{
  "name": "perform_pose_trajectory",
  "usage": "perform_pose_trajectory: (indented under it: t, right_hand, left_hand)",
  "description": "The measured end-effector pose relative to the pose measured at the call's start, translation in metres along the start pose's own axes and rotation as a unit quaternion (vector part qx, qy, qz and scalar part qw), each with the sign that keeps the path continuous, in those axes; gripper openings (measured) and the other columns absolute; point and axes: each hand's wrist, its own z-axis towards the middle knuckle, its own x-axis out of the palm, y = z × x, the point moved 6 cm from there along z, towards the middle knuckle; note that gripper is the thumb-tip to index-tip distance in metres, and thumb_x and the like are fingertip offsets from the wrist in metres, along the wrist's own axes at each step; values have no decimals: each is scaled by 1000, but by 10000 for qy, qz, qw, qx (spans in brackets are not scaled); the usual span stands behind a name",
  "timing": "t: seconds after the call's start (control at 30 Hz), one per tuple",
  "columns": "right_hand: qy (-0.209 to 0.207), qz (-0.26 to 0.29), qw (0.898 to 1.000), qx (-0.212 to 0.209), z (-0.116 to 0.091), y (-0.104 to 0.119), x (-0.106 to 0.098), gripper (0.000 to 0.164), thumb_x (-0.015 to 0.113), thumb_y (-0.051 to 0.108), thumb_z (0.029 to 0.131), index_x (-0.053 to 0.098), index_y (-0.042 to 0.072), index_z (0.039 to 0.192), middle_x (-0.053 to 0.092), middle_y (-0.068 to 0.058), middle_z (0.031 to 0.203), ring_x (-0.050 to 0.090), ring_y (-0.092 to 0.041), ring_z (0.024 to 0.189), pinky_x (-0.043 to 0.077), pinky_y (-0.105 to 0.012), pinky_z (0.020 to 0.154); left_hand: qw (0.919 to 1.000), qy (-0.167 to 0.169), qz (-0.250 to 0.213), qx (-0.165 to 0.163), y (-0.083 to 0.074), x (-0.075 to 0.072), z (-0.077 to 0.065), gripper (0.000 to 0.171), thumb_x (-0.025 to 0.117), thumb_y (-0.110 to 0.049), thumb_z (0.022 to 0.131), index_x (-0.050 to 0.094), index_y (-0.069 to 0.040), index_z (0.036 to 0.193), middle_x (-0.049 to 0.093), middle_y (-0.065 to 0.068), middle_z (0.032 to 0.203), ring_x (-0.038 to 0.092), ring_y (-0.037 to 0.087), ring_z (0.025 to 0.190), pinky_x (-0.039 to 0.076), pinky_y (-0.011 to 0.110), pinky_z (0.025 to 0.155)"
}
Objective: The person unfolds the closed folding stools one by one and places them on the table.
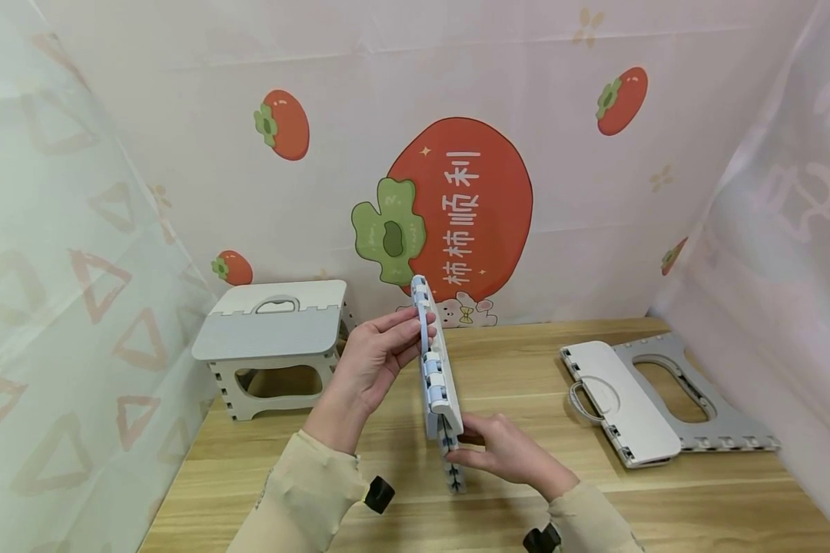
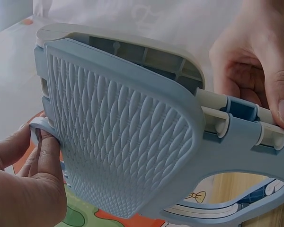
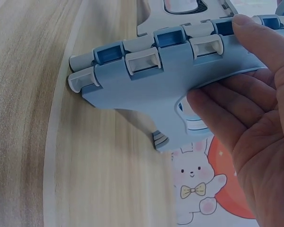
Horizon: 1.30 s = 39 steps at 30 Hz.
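Observation:
A light-blue and white folding stool [image 1: 445, 369] is held on edge above the table, its top folded in half and a leg panel [image 3: 168, 80] swung partly out below. My left hand [image 1: 376, 357] grips the blue carrying handle [image 2: 40, 124] at the fold, fingers hooked through the loop. Low on the stool, my right hand [image 1: 508, 453] pinches the hinged edge of the leg panel, thumb on the hinge side and fingers behind. In the left wrist view the woven-textured blue half of the seat [image 2: 118, 132] faces the camera, with a gap between it and the white half.
On the left of the wooden table [image 1: 526, 511] a grey and white folding stool [image 1: 270, 334] stands unfolded. At the right lies another stool [image 1: 619, 403], white top folded, with a grey leg panel [image 1: 722, 415] spread flat. Printed cloth [image 1: 574, 253] hangs behind and at both sides.

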Motion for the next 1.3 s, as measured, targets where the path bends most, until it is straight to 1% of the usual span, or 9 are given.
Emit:
perform_pose_trajectory:
  t: [0.2, 0.47, 0.57, 0.77, 0.87, 1.03, 1.3]
  right_hand:
    - [-42, -15, 10000, 14, 0, 0, 1, 38, 75, 31, 95, 67, 10, 125, 74, -10, 121, 71, -20, 111, 56, -24, 93]
    - [-109, -4, 9999, -75, 3, 0, 3, 41, 75, 31, 95, 65, 7, 127, 74, -11, 121, 71, -19, 111, 57, -24, 93]
    - [-98, 5, 9999, -58, 4, -1, 4, 44, 75, 32, 95, 64, 6, 129, 73, -12, 122, 71, -19, 111, 57, -23, 93]
    - [-86, 69, 9999, -14, 4, -1, 5, 47, 76, 29, 94, 62, 4, 132, 73, -14, 123, 71, -21, 111, 56, -22, 92]
    - [-93, 77, 9999, 12, 4, -1, 5, 46, 76, 29, 94, 62, 4, 131, 73, -14, 122, 71, -22, 111, 56, -21, 92]
    - [-98, 86, 9999, 58, 3, -1, 5, 47, 76, 29, 94, 62, 4, 131, 73, -14, 123, 71, -22, 111, 56, -21, 93]
    - [-114, 60, 9999, 79, 2, 0, 5, 48, 75, 29, 95, 62, 3, 133, 72, -14, 124, 71, -24, 112, 56, -23, 93]
  left_hand:
    - [9999, 115, 10, 4, 0, 3, 0, 37, 68, 1, 96, 63, 9, 132, 74, 17, 116, 75, 23, 98, 58, 37, 96]
    - [9997, 243, -44, -69, 1, 6, 2, 37, 70, -1, 95, 64, 8, 131, 74, 18, 118, 75, 26, 104, 56, 38, 98]
    - [9996, 271, -46, -88, 0, 6, 2, 37, 69, -1, 95, 64, 8, 131, 73, 18, 120, 74, 27, 107, 56, 38, 98]
    - [9993, 355, -32, -100, 0, 8, 1, 38, 69, -2, 96, 63, 7, 133, 71, 19, 124, 70, 30, 115, 55, 37, 99]
    - [9993, 343, -131, -85, 1, 8, 1, 37, 68, -1, 96, 63, 7, 132, 71, 20, 125, 71, 30, 113, 55, 38, 100]
    - [9993, 230, -252, -119, 2, 7, 0, 36, 68, 0, 97, 65, 5, 132, 71, 20, 124, 73, 28, 109, 55, 37, 101]
    - [9992, 169, -361, 0, 1, 8, -3, 36, 67, -1, 98, 63, 7, 132, 70, 22, 124, 72, 31, 111, 55, 39, 100]
